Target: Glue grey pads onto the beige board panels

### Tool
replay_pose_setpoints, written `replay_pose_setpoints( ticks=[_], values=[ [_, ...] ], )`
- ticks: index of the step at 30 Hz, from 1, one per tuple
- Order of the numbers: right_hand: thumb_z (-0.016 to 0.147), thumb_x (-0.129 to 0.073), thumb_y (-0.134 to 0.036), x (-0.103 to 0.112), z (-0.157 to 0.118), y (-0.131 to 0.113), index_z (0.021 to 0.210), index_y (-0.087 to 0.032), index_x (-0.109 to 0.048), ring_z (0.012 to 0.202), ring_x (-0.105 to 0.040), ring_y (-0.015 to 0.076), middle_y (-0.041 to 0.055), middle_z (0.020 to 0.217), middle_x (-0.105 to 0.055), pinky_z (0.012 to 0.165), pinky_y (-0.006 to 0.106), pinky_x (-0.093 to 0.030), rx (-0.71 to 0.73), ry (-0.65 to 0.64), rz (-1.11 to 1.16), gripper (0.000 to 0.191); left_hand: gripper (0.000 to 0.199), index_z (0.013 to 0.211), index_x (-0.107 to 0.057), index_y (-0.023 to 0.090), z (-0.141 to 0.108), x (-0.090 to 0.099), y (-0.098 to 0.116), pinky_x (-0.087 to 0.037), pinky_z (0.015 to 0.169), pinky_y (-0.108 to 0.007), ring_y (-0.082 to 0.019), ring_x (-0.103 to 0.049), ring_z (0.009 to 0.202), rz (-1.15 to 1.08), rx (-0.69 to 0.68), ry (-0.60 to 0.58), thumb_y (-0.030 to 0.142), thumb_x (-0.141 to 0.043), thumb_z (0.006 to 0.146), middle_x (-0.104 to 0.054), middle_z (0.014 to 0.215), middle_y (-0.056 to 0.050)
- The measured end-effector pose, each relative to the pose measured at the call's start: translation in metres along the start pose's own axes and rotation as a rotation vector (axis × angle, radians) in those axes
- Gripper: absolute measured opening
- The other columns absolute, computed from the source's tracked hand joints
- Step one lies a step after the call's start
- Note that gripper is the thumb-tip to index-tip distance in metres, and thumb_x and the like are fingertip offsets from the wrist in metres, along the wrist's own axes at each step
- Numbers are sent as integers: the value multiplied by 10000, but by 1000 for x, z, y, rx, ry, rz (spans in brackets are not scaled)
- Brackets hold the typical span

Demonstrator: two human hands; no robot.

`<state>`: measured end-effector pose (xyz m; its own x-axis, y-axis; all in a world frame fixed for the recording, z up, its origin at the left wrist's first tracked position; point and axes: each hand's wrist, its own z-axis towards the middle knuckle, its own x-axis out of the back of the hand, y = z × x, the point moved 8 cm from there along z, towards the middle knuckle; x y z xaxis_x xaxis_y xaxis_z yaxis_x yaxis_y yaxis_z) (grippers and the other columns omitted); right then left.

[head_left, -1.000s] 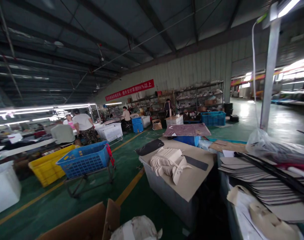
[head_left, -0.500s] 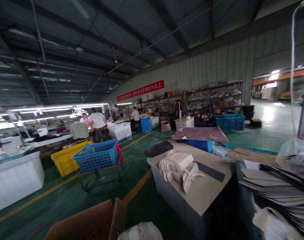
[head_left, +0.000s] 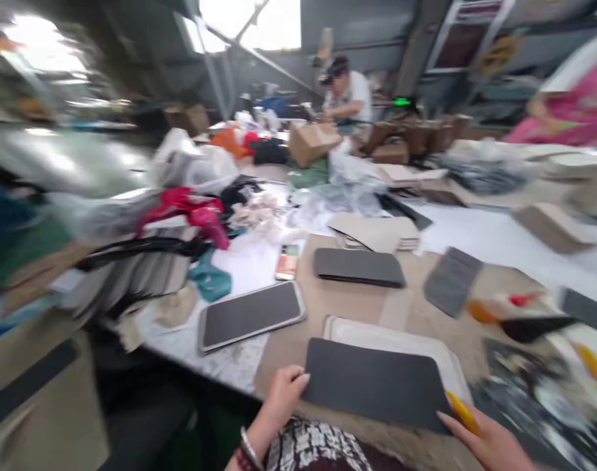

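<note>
A flat dark grey rectangular panel (head_left: 371, 383) with rounded corners is held low over the table, close to me. At its left edge my left hand (head_left: 282, 396) pinches it between thumb and fingers. My right hand (head_left: 492, 437) is closed around a small yellow tool (head_left: 462, 412), its kind unclear, with its fingertips at the panel's lower right corner. Partly under the panel lies a pale rounded sheet (head_left: 391, 335). Left of it rests a dark panel with a pale border (head_left: 252, 316). Farther back is a small stack of dark panels (head_left: 359, 266).
Beige sheets (head_left: 376, 232), a phone (head_left: 287, 261), and a teal cloth (head_left: 210, 278) lie on the table. Red cloth (head_left: 180, 209), plastic bags and a cardboard box (head_left: 312, 142) crowd the back. One person (head_left: 352, 98) sits beyond; another in pink (head_left: 563, 111) is at right.
The view has swung from the wide workshop floor down to a cluttered worktable. Both my hands, out of sight before, now show at the dark grey panel.
</note>
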<state>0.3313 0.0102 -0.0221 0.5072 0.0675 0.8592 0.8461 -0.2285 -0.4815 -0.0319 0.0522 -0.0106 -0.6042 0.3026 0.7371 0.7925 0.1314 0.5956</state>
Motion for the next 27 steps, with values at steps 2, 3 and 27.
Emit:
replay_pose_setpoints(
  ticks=[2, 3, 27],
  values=[
    [743, -557, -455, -4, -44, 32, 921, -219, -639, 894, -619, 251, 66, 943, -676, 773, 334, -505, -161, -33, 83, 307, 403, 584, -579, 147, 15, -21, 3, -371, 449, -227, -125, -481, 490, -235, -11, -129, 463, -390, 747, -528, 509, 6],
    [741, -515, -466, -9, -59, 39, 926, -210, -641, 908, -618, 268, 76, 938, -682, 784, 342, -500, -210, -39, 139, 340, 410, 568, -565, 153, 21, -29, 3, -358, 438, -238, -131, -461, 478, -349, 27, -175, 520, -428, 686, -505, 491, 6],
    [890, -398, -388, -1, 17, 61, 1029, -162, -574, 897, -621, 241, 120, 937, -662, 690, 279, -400, -446, -258, -243, 319, 260, 472, -475, 197, 65, -50, 44, -291, 511, -255, -157, -466, 491, -140, 116, -45, 368, -488, 667, -489, 445, 3]
  ],
)
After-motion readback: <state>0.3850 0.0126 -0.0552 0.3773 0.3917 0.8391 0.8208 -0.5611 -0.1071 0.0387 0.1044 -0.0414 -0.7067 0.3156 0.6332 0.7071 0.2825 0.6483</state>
